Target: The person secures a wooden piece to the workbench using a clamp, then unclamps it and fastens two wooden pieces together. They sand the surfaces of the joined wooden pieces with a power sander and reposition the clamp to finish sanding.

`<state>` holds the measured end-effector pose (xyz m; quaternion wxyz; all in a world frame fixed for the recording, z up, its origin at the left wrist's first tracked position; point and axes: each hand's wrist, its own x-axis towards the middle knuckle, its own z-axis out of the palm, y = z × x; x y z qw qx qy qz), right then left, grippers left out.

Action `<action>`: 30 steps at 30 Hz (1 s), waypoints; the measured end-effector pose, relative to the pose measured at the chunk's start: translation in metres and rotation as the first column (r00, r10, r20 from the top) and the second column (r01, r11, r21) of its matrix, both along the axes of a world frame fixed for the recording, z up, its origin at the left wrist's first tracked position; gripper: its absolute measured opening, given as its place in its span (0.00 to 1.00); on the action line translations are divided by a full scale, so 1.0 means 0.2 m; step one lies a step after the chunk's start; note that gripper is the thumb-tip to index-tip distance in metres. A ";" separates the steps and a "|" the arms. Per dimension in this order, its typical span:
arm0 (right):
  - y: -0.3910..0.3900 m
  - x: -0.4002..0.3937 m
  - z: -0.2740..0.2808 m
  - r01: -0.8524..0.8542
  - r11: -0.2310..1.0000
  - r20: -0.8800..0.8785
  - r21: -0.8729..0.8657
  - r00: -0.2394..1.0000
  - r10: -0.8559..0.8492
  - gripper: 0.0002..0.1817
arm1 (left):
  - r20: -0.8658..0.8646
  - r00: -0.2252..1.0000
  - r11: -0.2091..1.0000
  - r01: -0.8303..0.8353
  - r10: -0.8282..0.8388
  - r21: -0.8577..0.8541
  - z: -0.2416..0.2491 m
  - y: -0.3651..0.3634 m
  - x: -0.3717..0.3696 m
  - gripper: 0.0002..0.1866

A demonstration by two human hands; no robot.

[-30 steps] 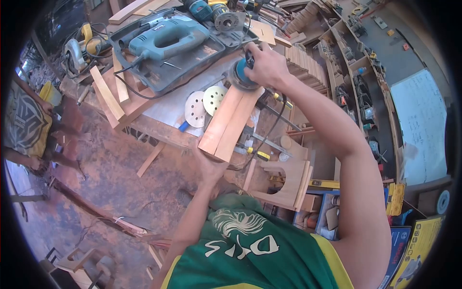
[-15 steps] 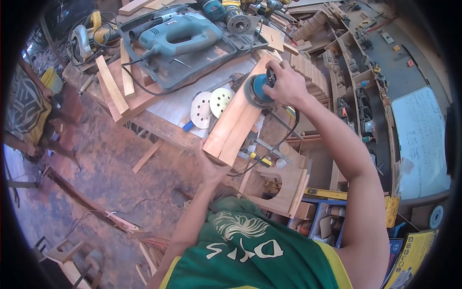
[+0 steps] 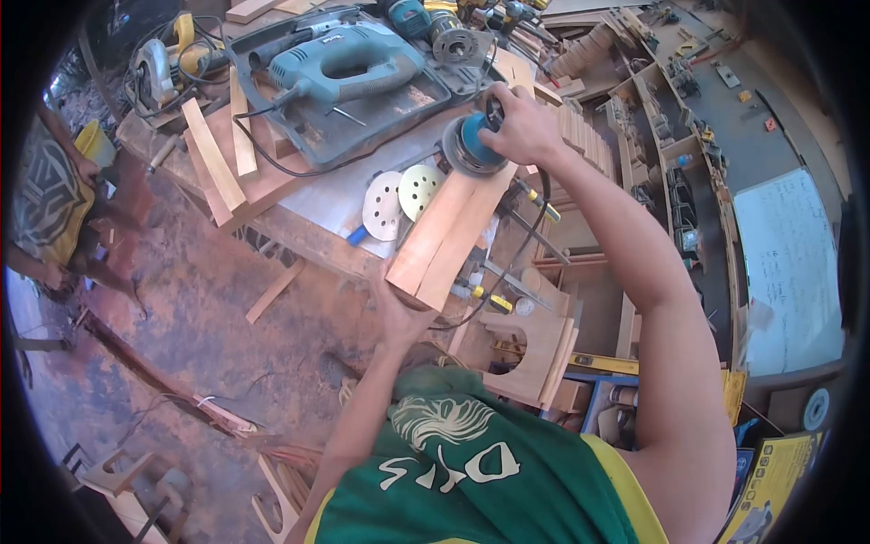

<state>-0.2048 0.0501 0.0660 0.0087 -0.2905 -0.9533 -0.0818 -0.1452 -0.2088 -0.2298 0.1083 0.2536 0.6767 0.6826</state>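
My right hand (image 3: pixel 521 127) is wrapped round the top of a teal-and-black sander (image 3: pixel 475 145), whose round pad rests on a long wooden piece (image 3: pixel 444 231). That piece lies slanting across the bench and has a lengthwise line along its top. At its near end my left hand (image 3: pixel 399 313) grips the lower edge, with the fingers partly hidden underneath. Beside the wood on the left lie a white sanding disc (image 3: pixel 381 207) and a yellowish sanding disc (image 3: pixel 420 190), both with holes.
A teal jigsaw (image 3: pixel 344 63) lies in its open case at the back left, near a circular saw (image 3: pixel 159 72) and wood strips (image 3: pixel 213 154). A cable (image 3: pixel 535 240) loops right of the wood. Another person (image 3: pixel 54 190) stands at far left. Shelving (image 3: pixel 675 172) runs along the right.
My right hand and the sander have shifted slightly to the left and up over the wood. My left hand still holds the near end.
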 end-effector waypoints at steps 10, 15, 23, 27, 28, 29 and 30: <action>-0.08 0.03 -0.04 -0.041 0.999 -0.029 0.016 0.999 0.041 0.32 | -0.095 0.996 1.000 -0.001 0.001 0.004 0.03 -0.01 -0.04 0.63; -0.24 0.14 -0.09 -0.077 0.997 -0.066 0.012 0.995 0.078 0.31 | -0.114 0.993 0.999 -0.021 0.027 0.050 -0.03 0.01 -0.02 0.63; -0.16 0.23 -0.06 0.045 0.996 -0.077 0.074 0.996 -0.039 0.31 | -0.113 0.993 0.999 -0.013 0.018 0.048 -0.04 0.00 -0.01 0.64; -0.25 0.32 -0.06 -0.039 0.999 0.012 -0.009 0.999 0.039 0.30 | -0.100 0.995 1.000 0.005 -0.004 0.007 -0.02 0.00 -0.04 0.64; -0.29 0.34 -0.06 -0.050 0.999 0.014 -0.010 0.999 0.050 0.30 | -0.119 0.993 1.000 -0.007 0.009 0.020 -0.03 0.00 -0.03 0.64; -0.32 0.36 -0.06 -0.060 0.998 0.016 -0.010 0.998 0.060 0.30 | -0.137 0.990 0.999 -0.016 0.020 0.035 -0.03 0.00 -0.03 0.64; -0.33 0.36 -0.06 -0.072 0.997 0.017 -0.007 0.997 0.072 0.29 | -0.156 0.987 0.998 -0.027 0.035 0.052 -0.03 0.01 -0.02 0.64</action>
